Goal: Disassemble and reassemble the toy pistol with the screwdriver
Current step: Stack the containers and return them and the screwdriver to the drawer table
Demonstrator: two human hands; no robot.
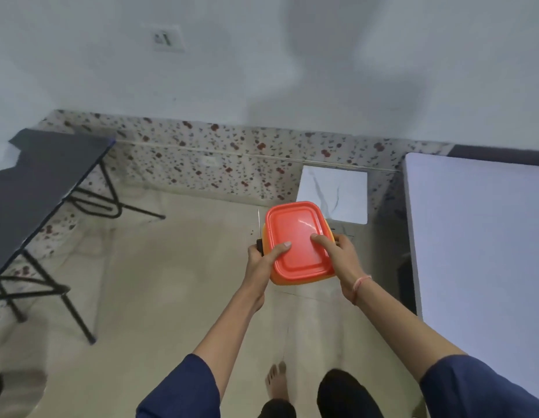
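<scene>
1. Orange plastic box with red lid (pixel 298 245), held in mid-air: left hand (pixel 260 260) curls its fingers round its left side, pinning a thin steel screwdriver (pixel 258 220) there; right hand (pixel 337 251) clamps its fingers on the right side.
2. Toy pistol unseen; perhaps inside the box.
3. I judge this setup: next, land the box on the white bench (pixel 479 236) to its right.
4. Beige floor (pixel 171 282) lies below the box, white wall (pixel 262 70) beyond.
</scene>
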